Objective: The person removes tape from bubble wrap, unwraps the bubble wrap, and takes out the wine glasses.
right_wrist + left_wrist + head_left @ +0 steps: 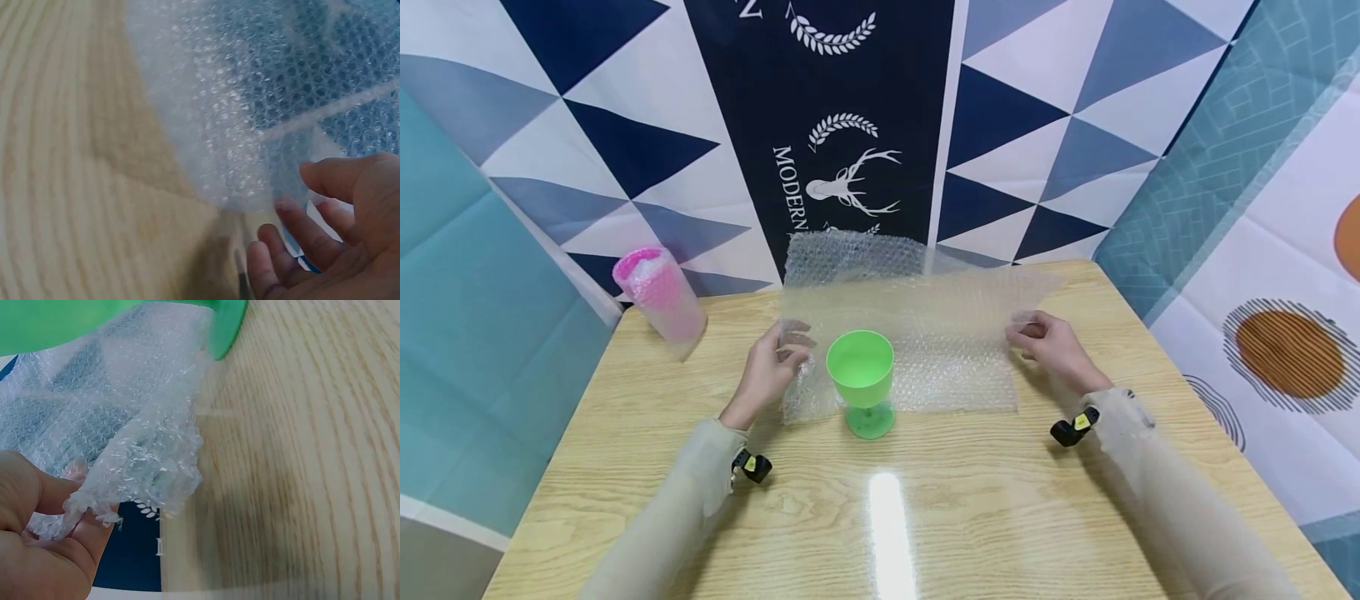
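Note:
A clear sheet of bubble wrap is spread on the table, its far part lifted against the backdrop. On its near edge stands a green plastic goblet, upright; part of its bowl and base also show in the left wrist view. My left hand pinches the sheet's left edge between thumb and fingers, and the wrap looks crumpled there. At the opposite edge, my right hand holds the sheet with thumb and index finger; the other fingers are loosely bent below the edge.
At the table's back left stands a pink item in bubble wrap, slightly blurred. Patterned cloth hangs behind the wooden table, with more cloth on both sides. A bright light reflection lies near the front.

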Demonstrator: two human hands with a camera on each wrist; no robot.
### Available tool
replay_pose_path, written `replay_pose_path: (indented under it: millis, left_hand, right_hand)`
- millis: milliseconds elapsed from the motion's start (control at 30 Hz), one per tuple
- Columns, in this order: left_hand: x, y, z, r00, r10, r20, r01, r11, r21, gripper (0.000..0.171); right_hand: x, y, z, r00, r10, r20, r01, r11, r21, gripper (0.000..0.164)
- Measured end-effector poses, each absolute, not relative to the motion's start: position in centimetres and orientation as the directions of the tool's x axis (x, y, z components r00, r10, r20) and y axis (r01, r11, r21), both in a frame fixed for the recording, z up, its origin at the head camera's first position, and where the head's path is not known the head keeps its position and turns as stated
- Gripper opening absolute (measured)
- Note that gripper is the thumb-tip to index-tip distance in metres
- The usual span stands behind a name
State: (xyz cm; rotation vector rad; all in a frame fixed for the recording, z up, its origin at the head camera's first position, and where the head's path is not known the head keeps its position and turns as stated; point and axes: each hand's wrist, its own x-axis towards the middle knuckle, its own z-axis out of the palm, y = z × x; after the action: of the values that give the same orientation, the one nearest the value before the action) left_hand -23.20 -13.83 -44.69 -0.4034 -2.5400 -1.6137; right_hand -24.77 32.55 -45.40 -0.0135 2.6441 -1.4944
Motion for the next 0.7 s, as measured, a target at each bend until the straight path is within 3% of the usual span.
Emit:
replay_pose_path:
  millis: [433, 700]
  left_hand:
    - [-24.3, -13.7, -46.4, -0.947, 0.210, 0.242, 0.300, 0.311, 0.902, 0.033]
    - [-24.5, -13.1, -46.6, -0.956, 0.265, 0.126, 0.200, 0.275, 0.940, 0.059]
  right_hand:
    - [-24.3, 32.8, -46.3, -0.998, -0.027, -0.064, 0.040, 0.528, -0.849, 0.046]
    - [-23.8, 33.8, -46.2, -0.997, 0.016, -0.081, 0.080, 0.431, -0.899, 0.042]
